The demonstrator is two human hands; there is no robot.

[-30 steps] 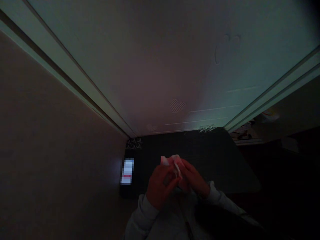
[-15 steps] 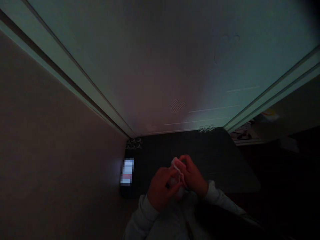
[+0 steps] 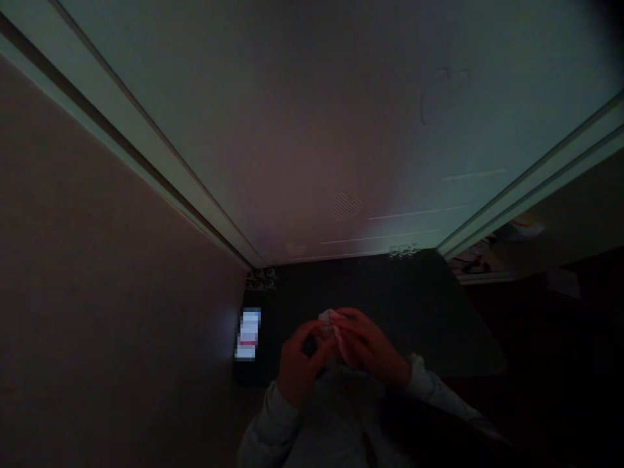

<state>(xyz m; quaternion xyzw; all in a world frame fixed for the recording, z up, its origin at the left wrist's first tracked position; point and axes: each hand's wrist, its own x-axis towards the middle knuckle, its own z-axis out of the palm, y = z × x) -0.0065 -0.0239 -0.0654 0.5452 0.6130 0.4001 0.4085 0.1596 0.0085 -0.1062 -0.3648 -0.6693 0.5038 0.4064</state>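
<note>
In dim light, a soft, crumpled pinkish-white piece like thin cloth or tissue (image 3: 344, 349) is between my two hands, close to my body at the near side of a dark table. My left hand (image 3: 298, 364) pinches its left edge between thumb and fingers, with a dark gap inside the curl. My right hand (image 3: 373, 344) is bent over its right side, fingers pointing left and pressed on it. The fingertips of both hands nearly meet at its top. The fingers hide much of the piece, and its exact kind is too dark to make out.
On the dark tabletop (image 3: 419, 305), a lit, blurred screen (image 3: 248, 335) lies at the left edge. Small clear ring-like pieces stand at the back left (image 3: 262, 279) and back right (image 3: 403, 251). A pale panel (image 3: 292, 130) rises behind; a wall (image 3: 121, 292) borders the left.
My left hand has shifted slightly left and up. My right fingers have spread over the pinkish-white piece, which now looks more bunched and covered.
</note>
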